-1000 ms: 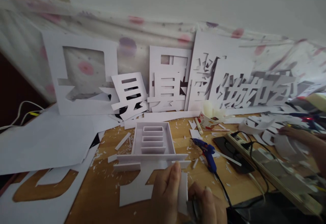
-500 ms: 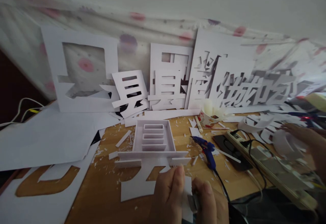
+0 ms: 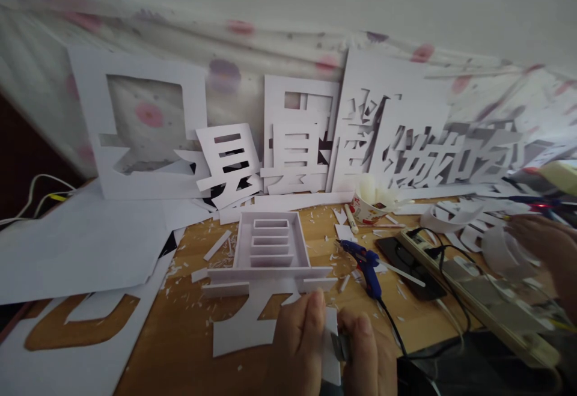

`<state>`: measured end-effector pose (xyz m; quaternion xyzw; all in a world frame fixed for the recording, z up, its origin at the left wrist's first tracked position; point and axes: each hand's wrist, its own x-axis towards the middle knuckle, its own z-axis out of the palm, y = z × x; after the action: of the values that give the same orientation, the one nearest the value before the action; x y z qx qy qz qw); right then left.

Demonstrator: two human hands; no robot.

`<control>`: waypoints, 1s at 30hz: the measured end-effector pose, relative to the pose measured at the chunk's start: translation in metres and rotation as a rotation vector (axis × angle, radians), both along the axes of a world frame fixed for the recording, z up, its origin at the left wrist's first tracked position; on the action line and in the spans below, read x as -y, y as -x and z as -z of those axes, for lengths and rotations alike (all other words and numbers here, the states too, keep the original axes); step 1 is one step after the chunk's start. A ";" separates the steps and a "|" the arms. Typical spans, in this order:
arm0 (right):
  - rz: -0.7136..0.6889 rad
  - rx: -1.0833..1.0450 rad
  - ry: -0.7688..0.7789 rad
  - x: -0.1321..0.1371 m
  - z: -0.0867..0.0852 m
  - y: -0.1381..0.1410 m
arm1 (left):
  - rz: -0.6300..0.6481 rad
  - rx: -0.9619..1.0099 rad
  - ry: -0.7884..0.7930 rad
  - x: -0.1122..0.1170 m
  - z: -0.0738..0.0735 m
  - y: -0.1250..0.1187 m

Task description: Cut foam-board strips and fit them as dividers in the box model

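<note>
Brought the right hand (image 3: 368, 351) up closer to the left hand (image 3: 295, 336) since a second ago. Clenching a grey tool (image 3: 344, 347) in a curled grip, right at the edge of a white strip (image 3: 330, 354) (cannot tell how firmly pressed). Pinching that strip with the left hand too, thumb laid on top, other fingers mostly hidden. Holding it low, between both hands, near a flat white character piece (image 3: 264, 306) on the wooden table (image 3: 166, 348). Look at those thin walls (image 3: 270, 274) standing boxlike on the upper part of it! Over to the right now, past a blue glue gun (image 3: 368, 268) and a power strip (image 3: 480, 303), to another person's hand (image 3: 543, 246) at a curled white band (image 3: 501, 253).
</note>
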<state>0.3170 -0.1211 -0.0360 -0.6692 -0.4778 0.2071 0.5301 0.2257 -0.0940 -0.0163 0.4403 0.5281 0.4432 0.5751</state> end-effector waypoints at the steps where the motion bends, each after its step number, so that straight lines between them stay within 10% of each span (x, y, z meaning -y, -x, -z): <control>1: -0.003 -0.001 0.000 -0.001 0.000 0.000 | -0.006 -0.005 0.003 -0.001 0.001 -0.001; 30: 0.046 0.078 -0.048 -0.010 0.010 -0.013 | -0.033 0.068 0.090 -0.003 0.008 -0.003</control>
<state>0.3298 -0.1108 -0.0459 -0.6746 -0.4873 0.1569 0.5318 0.2289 -0.0913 -0.0243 0.3898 0.5347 0.4434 0.6046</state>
